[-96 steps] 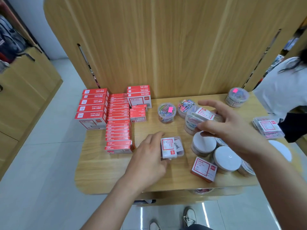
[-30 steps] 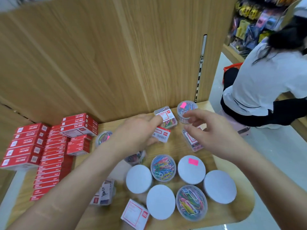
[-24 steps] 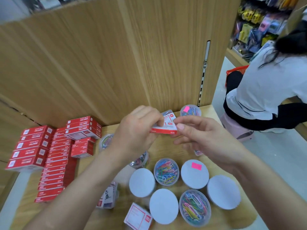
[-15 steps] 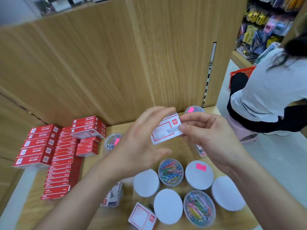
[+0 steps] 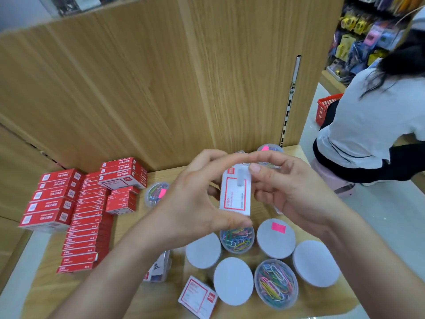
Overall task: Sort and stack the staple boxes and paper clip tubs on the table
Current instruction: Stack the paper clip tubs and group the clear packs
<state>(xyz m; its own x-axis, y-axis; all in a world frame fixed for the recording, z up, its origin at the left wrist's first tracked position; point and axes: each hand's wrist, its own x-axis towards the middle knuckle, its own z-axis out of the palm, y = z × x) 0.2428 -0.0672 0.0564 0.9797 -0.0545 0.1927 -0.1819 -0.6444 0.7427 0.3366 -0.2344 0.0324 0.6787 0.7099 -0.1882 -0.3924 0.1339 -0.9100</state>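
Head view. Both hands are raised above the wooden table (image 5: 142,302), sharing one small white box with a red-bordered label (image 5: 234,196), held upright. The left hand (image 5: 190,203) pinches it, thumb under the bottom end, fingers curved over the top. The right hand (image 5: 296,194) pinches the top end with its thumb. Red staple boxes (image 5: 85,217) sit stacked in rows at the left. Below the hands are white-lidded round tubs (image 5: 233,280) and clear tubs of coloured paper clips (image 5: 276,284), close together. A person in a white shirt (image 5: 368,125) sits at the right, beside a red basket (image 5: 325,109).
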